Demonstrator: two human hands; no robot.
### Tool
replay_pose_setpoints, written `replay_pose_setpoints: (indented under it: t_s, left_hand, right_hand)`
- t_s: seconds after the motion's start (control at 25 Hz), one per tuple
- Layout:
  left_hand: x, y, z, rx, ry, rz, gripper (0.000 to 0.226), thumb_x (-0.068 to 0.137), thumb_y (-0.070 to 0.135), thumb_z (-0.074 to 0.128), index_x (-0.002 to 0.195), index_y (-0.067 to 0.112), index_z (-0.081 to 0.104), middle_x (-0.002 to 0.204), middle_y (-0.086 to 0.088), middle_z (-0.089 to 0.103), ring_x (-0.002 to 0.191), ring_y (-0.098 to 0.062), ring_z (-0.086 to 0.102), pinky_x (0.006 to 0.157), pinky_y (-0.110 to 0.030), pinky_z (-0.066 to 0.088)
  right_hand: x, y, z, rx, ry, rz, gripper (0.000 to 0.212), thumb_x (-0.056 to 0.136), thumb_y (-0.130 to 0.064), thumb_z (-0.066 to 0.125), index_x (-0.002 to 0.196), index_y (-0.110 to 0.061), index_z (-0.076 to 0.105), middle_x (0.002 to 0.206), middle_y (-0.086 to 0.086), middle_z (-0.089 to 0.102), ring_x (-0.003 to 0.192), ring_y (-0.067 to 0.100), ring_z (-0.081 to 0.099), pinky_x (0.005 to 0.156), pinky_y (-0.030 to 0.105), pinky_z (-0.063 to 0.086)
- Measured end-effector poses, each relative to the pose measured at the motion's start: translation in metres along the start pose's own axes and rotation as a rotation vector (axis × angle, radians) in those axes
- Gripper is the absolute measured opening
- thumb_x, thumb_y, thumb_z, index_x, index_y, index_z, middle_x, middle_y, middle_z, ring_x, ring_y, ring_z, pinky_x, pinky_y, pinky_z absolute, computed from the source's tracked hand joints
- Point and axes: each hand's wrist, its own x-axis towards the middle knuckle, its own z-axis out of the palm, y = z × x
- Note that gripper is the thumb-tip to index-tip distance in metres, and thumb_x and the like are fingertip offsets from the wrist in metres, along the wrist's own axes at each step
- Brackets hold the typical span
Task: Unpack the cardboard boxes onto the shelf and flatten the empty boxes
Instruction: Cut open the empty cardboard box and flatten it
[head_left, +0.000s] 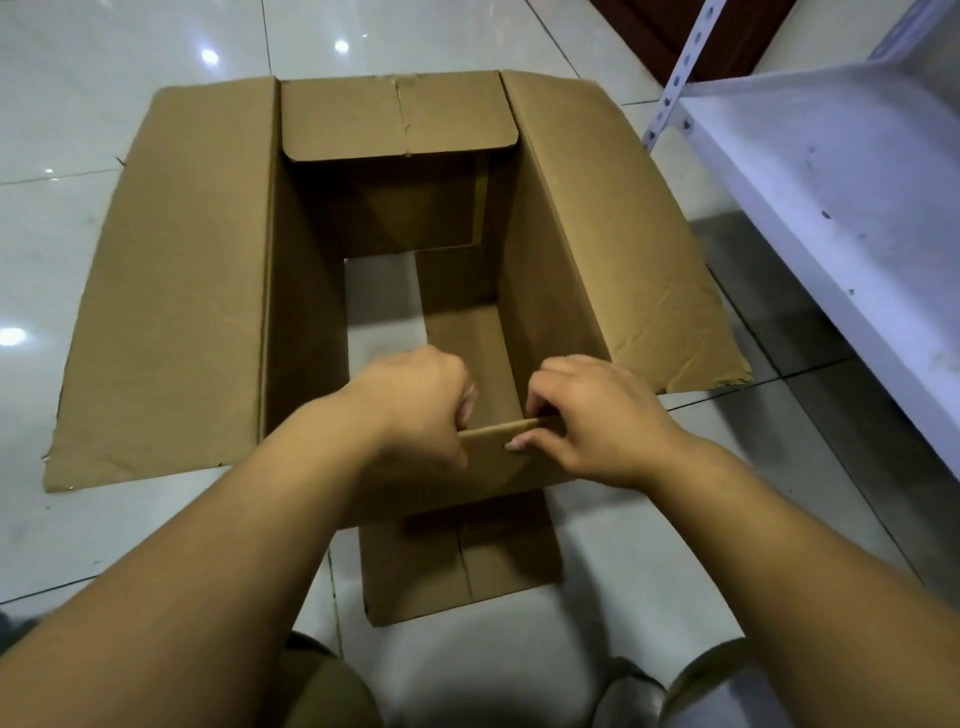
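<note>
- The left hand (421, 410) and right hand (587, 415) both pinch the near wall's top edge of the cardboard box (545, 249), fingers curled inside, thumbs outside.
- The box stands on the tiled floor (78, 130) beside a white shelf (831, 171); it is brown and empty, its flaps splayed, with floor showing through the bottom.

The floor (130, 67) consists of glossy light tiles divided by thin dark grout lines. Bright round light reflections (209, 56) appear on the tiles at upper left and at the left edge. A dark reddish-brown surface (675, 26) occupies the top edge, right of centre. Olive-green trouser knees (322, 686) are visible along the bottom edge.
</note>
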Motion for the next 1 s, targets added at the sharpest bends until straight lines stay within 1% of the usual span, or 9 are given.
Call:
replay_pose_setpoints:
  t_s: [0.12,0.2,0.28,0.36,0.52,0.6,0.72,0.88,1.0]
  left_hand:
    - [-0.002,0.005,0.0,-0.001,-0.061,0.011,0.029,0.071,0.032,0.078,0.07,0.029,0.049,0.073,0.006,0.055,0.065,-0.007,0.05,0.049,-0.017,0.032]
    - [-0.001,0.006,-0.001,0.002,-0.107,0.027,0.033,0.069,0.036,0.079,0.072,0.029,0.047,0.076,0.007,0.054,0.067,-0.008,0.05,0.05,-0.02,0.032]
    - [0.0,0.007,-0.003,-0.039,-0.172,0.025,0.033,0.069,0.035,0.08,0.077,0.028,0.048,0.082,0.005,0.057,0.072,-0.011,0.053,0.053,-0.022,0.037]
    - [0.002,0.005,-0.005,-0.09,-0.218,0.022,0.033,0.069,0.034,0.081,0.08,0.027,0.05,0.086,0.005,0.058,0.078,-0.013,0.055,0.058,-0.025,0.041]
    - [0.001,-0.004,-0.01,-0.224,-0.264,0.044,0.033,0.068,0.036,0.082,0.09,0.024,0.06,0.092,0.006,0.062,0.084,-0.012,0.057,0.066,-0.024,0.043]
    - [-0.002,-0.012,-0.015,-0.308,-0.214,0.023,0.032,0.072,0.037,0.079,0.097,0.025,0.062,0.094,0.007,0.063,0.086,-0.009,0.058,0.068,-0.021,0.044]
    - [0.0,-0.029,-0.024,-0.388,-0.023,-0.036,0.031,0.078,0.038,0.074,0.104,0.029,0.061,0.095,0.011,0.062,0.085,-0.004,0.057,0.07,-0.017,0.043]
    - [0.003,-0.06,-0.038,-0.437,0.143,-0.063,0.023,0.079,0.038,0.073,0.096,0.032,0.06,0.091,0.012,0.061,0.083,-0.003,0.058,0.069,-0.017,0.044]
    - [0.006,-0.087,-0.051,-0.476,0.298,-0.093,0.017,0.081,0.034,0.072,0.093,0.029,0.061,0.09,0.011,0.061,0.084,-0.004,0.059,0.068,-0.015,0.044]
  right_hand:
    - [-0.006,0.001,0.0,0.013,-0.032,-0.022,0.03,0.084,-0.054,0.062,0.09,-0.026,0.055,0.088,-0.011,0.045,0.086,0.007,0.041,0.068,0.023,0.033]
    - [-0.008,0.001,-0.002,0.018,-0.064,-0.025,0.033,0.084,-0.055,0.061,0.098,-0.025,0.06,0.092,-0.011,0.047,0.089,0.006,0.043,0.071,0.024,0.04]
    - [-0.008,0.001,-0.004,0.015,-0.091,-0.04,0.036,0.086,-0.055,0.059,0.106,-0.026,0.061,0.098,-0.01,0.051,0.094,0.007,0.046,0.077,0.027,0.047]
    - [-0.008,-0.001,-0.007,0.022,-0.116,-0.057,0.036,0.087,-0.053,0.059,0.111,-0.027,0.061,0.103,-0.01,0.054,0.098,0.008,0.048,0.081,0.029,0.048]
    - [-0.004,-0.003,-0.013,0.136,-0.1,-0.032,0.03,0.089,-0.047,0.059,0.113,-0.029,0.062,0.104,-0.013,0.057,0.096,0.005,0.053,0.082,0.03,0.052]
    - [0.002,-0.002,-0.018,0.177,-0.066,0.014,0.027,0.091,-0.045,0.057,0.112,-0.029,0.062,0.105,-0.013,0.058,0.095,0.003,0.054,0.084,0.029,0.053]
    - [0.019,0.0,-0.026,0.194,-0.006,0.069,0.024,0.092,-0.044,0.055,0.109,-0.03,0.062,0.104,-0.014,0.059,0.094,0.002,0.055,0.084,0.026,0.053]
    - [0.047,-0.004,-0.038,0.187,0.021,0.107,0.024,0.093,-0.043,0.056,0.109,-0.027,0.063,0.103,-0.011,0.061,0.093,0.005,0.057,0.084,0.03,0.054]
    - [0.073,-0.012,-0.046,0.158,0.03,0.121,0.025,0.092,-0.043,0.056,0.111,-0.027,0.062,0.103,-0.01,0.062,0.092,0.007,0.058,0.083,0.032,0.055]
